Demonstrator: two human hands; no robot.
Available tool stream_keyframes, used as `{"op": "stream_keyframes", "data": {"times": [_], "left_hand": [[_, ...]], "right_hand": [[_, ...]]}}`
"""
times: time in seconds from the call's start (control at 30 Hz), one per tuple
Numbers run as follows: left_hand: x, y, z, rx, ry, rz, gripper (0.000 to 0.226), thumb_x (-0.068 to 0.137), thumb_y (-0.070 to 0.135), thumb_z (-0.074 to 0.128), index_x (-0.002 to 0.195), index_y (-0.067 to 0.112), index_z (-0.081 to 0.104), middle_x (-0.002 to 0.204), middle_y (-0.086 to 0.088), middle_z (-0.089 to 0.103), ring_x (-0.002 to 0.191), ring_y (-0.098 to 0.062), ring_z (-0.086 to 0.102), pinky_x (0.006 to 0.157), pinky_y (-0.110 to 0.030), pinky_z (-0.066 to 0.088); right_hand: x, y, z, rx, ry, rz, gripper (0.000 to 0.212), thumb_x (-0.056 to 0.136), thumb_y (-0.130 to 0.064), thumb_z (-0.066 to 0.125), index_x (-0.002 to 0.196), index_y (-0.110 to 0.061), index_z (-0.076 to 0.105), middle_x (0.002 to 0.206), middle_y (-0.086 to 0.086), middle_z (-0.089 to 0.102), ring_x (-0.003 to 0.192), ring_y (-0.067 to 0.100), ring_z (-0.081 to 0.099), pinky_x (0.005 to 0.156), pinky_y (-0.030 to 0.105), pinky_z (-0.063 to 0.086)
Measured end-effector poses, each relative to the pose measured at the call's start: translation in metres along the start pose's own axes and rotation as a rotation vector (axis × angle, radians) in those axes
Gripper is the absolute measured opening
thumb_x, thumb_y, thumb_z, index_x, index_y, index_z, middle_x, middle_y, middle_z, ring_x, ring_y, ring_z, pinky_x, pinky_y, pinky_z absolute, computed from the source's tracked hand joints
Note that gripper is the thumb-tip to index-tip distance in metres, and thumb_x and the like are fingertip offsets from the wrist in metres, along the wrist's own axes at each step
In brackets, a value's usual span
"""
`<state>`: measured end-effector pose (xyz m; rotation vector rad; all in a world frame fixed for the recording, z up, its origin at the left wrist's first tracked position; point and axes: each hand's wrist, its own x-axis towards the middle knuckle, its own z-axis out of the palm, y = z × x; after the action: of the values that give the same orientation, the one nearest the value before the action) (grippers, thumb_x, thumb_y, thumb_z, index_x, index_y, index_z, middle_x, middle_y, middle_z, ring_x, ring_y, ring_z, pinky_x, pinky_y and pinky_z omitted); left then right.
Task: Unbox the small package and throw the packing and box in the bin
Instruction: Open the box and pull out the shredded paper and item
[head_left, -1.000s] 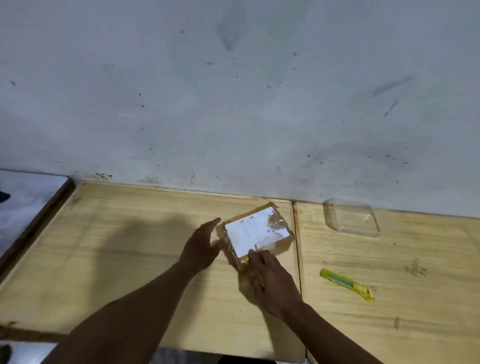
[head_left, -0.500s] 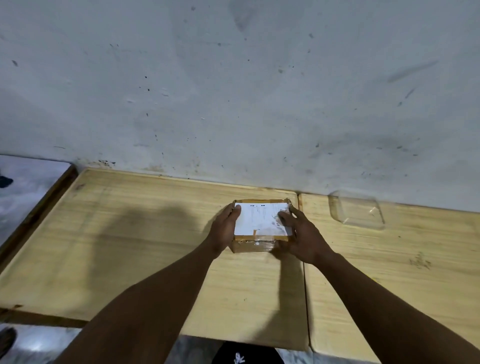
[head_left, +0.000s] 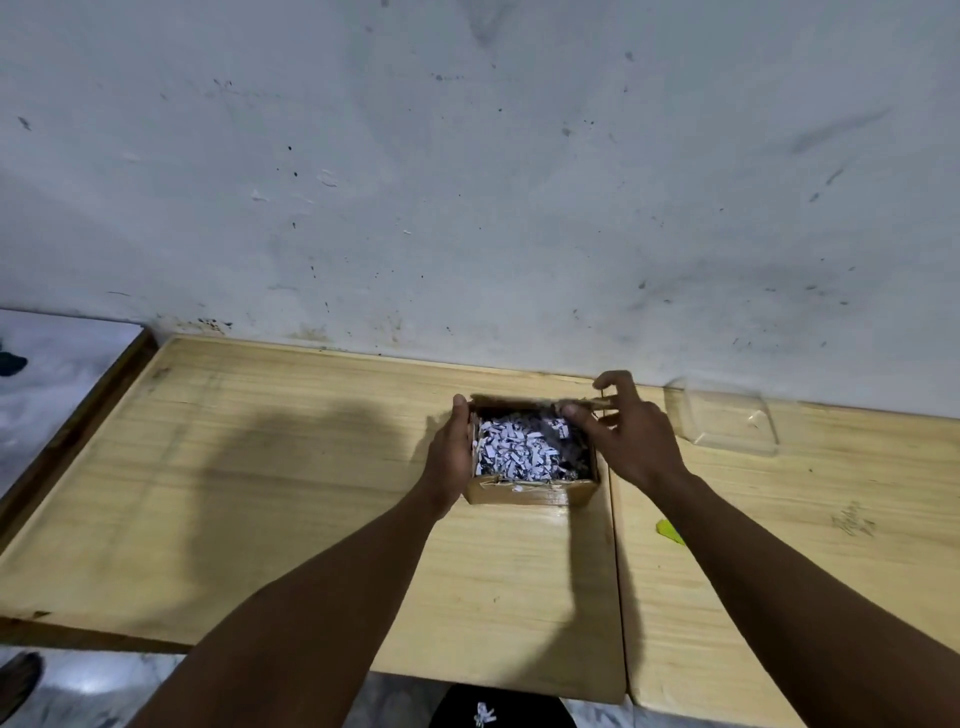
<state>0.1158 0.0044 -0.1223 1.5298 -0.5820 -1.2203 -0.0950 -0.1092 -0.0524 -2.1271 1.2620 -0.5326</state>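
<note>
A small brown cardboard box sits open on the wooden table, near the wall. It is filled with white shredded paper packing. My left hand presses flat against the box's left side. My right hand holds the lifted lid flap back at the box's far right corner, thumb on the rim. Whatever lies under the shreds is hidden. No bin is in view.
A clear plastic container stands by the wall to the right. A yellow-green cutter lies on the right table, mostly hidden behind my right forearm. A seam runs between the two tables just right of the box. The wall is close behind.
The box was closed with its white label on top and both hands on it; now the lid is raised to the far side and the shredded paper inside shows.
</note>
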Motion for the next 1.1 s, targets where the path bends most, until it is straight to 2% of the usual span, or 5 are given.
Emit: {"op": "stream_keyframes", "data": {"times": [0.17, 0.27, 0.47, 0.9, 1.1], "left_hand": [[-0.007, 0.015, 0.012, 0.078, 0.114, 0.179, 0.064, 0.096, 0.066, 0.03, 0.141, 0.025, 0.051, 0.14, 0.007, 0.055, 0.131, -0.002, 0.046, 0.115, -0.028, 0.033], [-0.005, 0.015, 0.014, 0.2, 0.126, 0.278, 0.059, 0.099, 0.056, 0.03, 0.149, 0.025, 0.037, 0.15, 0.011, 0.041, 0.138, 0.001, 0.034, 0.115, -0.02, 0.026], [0.012, 0.013, 0.015, 0.326, 0.081, 0.311, 0.058, 0.102, 0.044, 0.031, 0.155, 0.022, 0.021, 0.154, 0.014, 0.025, 0.137, 0.007, 0.017, 0.095, 0.009, 0.015], [0.057, 0.02, 0.027, 0.336, 0.141, 0.351, 0.089, 0.084, 0.081, 0.018, 0.154, 0.027, 0.021, 0.158, 0.003, 0.031, 0.145, -0.012, 0.028, 0.119, -0.038, 0.027], [0.065, 0.028, 0.031, 0.319, 0.156, 0.358, 0.071, 0.094, 0.062, 0.022, 0.155, 0.024, 0.021, 0.158, 0.001, 0.031, 0.144, -0.01, 0.028, 0.114, -0.025, 0.025]], "right_hand": [[0.021, -0.003, 0.009, 0.007, 0.186, -0.008, 0.025, 0.095, -0.05, 0.052, 0.092, -0.031, 0.036, 0.082, -0.007, 0.071, 0.08, 0.022, 0.069, 0.066, 0.036, 0.048], [0.027, 0.004, 0.017, 0.031, 0.175, -0.025, 0.01, 0.1, -0.037, 0.049, 0.104, -0.031, 0.042, 0.097, -0.01, 0.068, 0.093, 0.02, 0.069, 0.071, 0.037, 0.051], [0.01, 0.025, 0.038, 0.149, -0.085, -0.039, 0.074, 0.096, -0.046, 0.055, 0.151, -0.052, 0.006, 0.15, -0.013, 0.042, 0.124, 0.007, 0.05, 0.094, 0.035, 0.047], [0.051, 0.032, 0.049, 0.264, -0.107, -0.072, 0.089, 0.092, -0.052, 0.058, 0.154, -0.044, -0.005, 0.152, -0.01, 0.039, 0.13, 0.01, 0.048, 0.1, 0.027, 0.043], [0.063, 0.036, 0.046, 0.264, -0.106, -0.068, 0.093, 0.089, -0.056, 0.061, 0.154, -0.045, -0.004, 0.153, -0.002, 0.04, 0.13, 0.012, 0.048, 0.1, 0.028, 0.044]]}}
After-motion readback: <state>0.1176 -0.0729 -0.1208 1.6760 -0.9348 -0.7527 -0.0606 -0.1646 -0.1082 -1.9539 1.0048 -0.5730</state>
